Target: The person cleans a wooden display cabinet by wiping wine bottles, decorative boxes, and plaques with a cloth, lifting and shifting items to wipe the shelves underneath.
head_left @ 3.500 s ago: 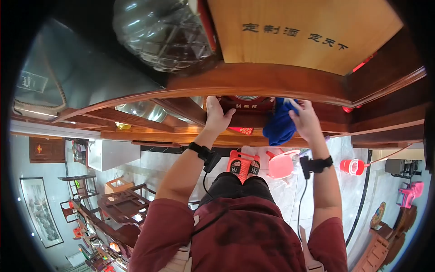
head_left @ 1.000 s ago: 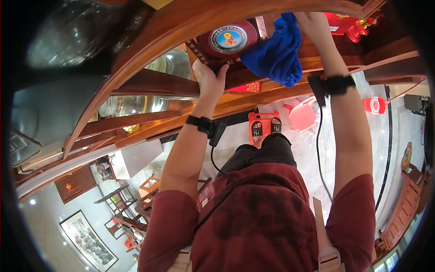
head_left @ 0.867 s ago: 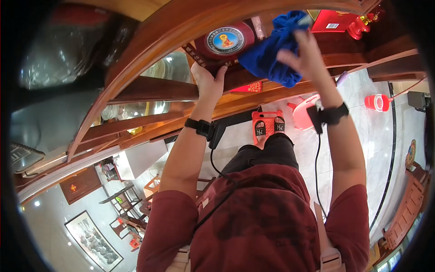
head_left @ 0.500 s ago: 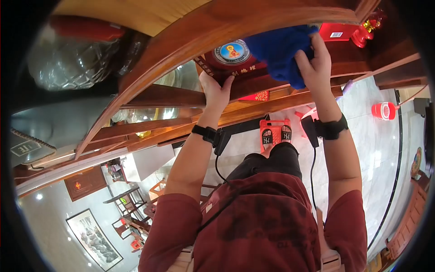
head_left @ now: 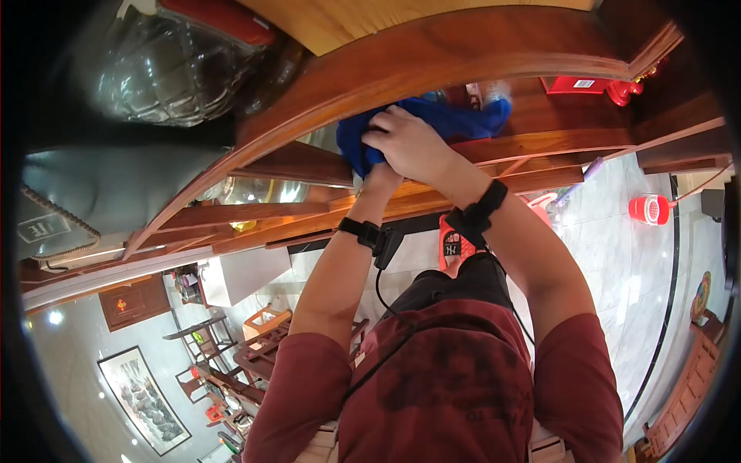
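Observation:
My right hand [head_left: 409,143] is closed on a blue cloth [head_left: 467,119], its fingers curled into the fabric. The cloth is spread along the wooden shelf [head_left: 540,143], under the curved front beam. Beneath my right hand and the cloth, my left hand [head_left: 380,179] shows only its wrist and heel; its fingers are hidden. The dark red plaque with the round medallion, seen earlier, is now covered from view.
The curved wooden beam [head_left: 463,54] crosses just above my hands. A red box [head_left: 575,83] sits on the right of the shelf. At upper left stands a large glass jar [head_left: 170,73]. A red bucket [head_left: 648,208] is on the floor. My foot is on a red stool [head_left: 448,248].
My right hand has moved left with the blue cloth, crossing over my left hand. The cloth now covers the left fingers and the plaque they held. The view has shifted slightly.

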Tool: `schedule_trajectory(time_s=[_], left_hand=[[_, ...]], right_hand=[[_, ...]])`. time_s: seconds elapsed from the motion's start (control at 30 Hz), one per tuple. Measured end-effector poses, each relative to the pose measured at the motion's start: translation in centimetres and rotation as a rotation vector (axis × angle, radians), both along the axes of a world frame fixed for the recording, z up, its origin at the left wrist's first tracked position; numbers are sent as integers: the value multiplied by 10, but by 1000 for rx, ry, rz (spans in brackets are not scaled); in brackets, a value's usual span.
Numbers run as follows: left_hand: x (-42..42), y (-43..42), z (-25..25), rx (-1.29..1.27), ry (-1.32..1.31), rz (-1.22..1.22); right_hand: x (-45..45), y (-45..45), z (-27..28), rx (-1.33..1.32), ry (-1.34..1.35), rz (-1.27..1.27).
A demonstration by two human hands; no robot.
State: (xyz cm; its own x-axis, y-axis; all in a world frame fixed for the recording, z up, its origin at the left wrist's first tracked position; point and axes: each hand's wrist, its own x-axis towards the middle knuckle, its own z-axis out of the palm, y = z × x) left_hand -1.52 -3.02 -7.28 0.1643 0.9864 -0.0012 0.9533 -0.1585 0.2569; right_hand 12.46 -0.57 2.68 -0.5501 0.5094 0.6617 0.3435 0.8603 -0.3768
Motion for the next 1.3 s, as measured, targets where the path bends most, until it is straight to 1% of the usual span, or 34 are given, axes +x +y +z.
schedule_trajectory(time_s=[0.03, 0.07, 0.13, 0.17, 0.23, 0.27, 0.3, 0.37, 0.4, 0.43, 0.47, 0.5, 0.53, 0.57, 0.6, 0.63, 0.67, 0.7, 0.73, 0.77, 0.8, 0.83, 0.87, 0.9, 0.93, 0.97, 1.0, 1.03, 1.07, 1.1, 1.17, 1.2, 1.23, 1.3], left_hand=[[1, -4, 0, 54, -39, 48], [4, -4, 0, 113, -80, 88], [17, 3, 9, 240, -175, 163], [20, 2, 14, 242, -182, 152], [21, -9, 45, 142, -522, 31], [16, -5, 36, 290, -268, -68], [22, -6, 48, 289, -271, -76], [37, -15, 83, 180, -676, 96], [30, -15, 71, 301, -661, 86], [26, -13, 58, 297, -657, 77], [23, -9, 46, 300, -732, 111], [19, -6, 38, 302, -806, 144], [15, -4, 34, 332, -731, 122], [13, -3, 30, 330, -726, 114], [15, -4, 34, 329, -742, 147], [16, -5, 38, 329, -758, 181], [17, -7, 41, 302, -794, 236], [24, -6, 53, 302, -790, 232], [30, -5, 61, 336, -857, 289], [36, -5, 70, 369, -924, 348], [41, -3, 77, 335, -1016, 415], [41, -1, 78, 334, -1012, 413], [41, 1, 80, 293, -1086, 446], [42, 5, 82, 253, -1160, 475], [39, 10, 67, 316, -1237, 480], [38, 12, 66, 313, -1235, 470], [38, 12, 67, 332, -1238, 509], [47, 10, 81, 353, -1243, 547], [56, 4, 97, 266, -1279, 601], [47, 8, 83, 269, -1252, 588], [68, 7, 102, 256, -1365, 771], [64, 9, 96, 259, -1386, 819], [53, 12, 83, 262, -1407, 865], [26, 15, 52, 380, -1133, 720]], right_hand=[[0, -5, 1, -45, 12, -42], [7, -6, 3, -76, -35, -56], [21, -7, 7, -38, -74, -60], [30, -5, 8, -2, -114, -56], [52, 3, 17, 49, -115, -83], [64, 8, 19, 100, -114, -97], [76, 16, 17, 79, -41, -80], [103, 22, 27, 121, 55, -216], [115, 26, 32, 121, 58, -225], [125, 29, 37, 81, 158, -252], [132, 30, 41, 41, 260, -279], [136, 30, 44, 41, 266, -288], [140, 30, 47, 56, 343, -354], [143, 30, 50, 71, 419, -418], [149, 32, 55, 134, 419, -453], [153, 35, 58, 135, 424, -458], [157, 38, 60, 76, 520, -500], [161, 42, 61, 15, 616, -540], [161, 50, 53, -1, 773, -709], [162, 53, 45, -3, 776, -710], [163, 55, 43, -170, 842, -581], [163, 56, 40, -334, 904, -448], [157, 61, 22, -449, 938, -428], [149, 60, 3, -443, 944, -432], [142, 57, -15, -343, 846, -419], [139, 53, -24, -245, 748, -408], [142, 46, -26, -239, 753, -417], [147, 38, -26, -558, 821, -430], [153, 36, -27, -878, 880, -434], [161, 41, -37, -866, 893, -443], [180, 54, -57, -762, 961, -454], [185, 55, -54, -887, 1125, -434], [191, 60, -59, -859, 1142, -446], [199, 74, -72, -887, 1075, -352]])
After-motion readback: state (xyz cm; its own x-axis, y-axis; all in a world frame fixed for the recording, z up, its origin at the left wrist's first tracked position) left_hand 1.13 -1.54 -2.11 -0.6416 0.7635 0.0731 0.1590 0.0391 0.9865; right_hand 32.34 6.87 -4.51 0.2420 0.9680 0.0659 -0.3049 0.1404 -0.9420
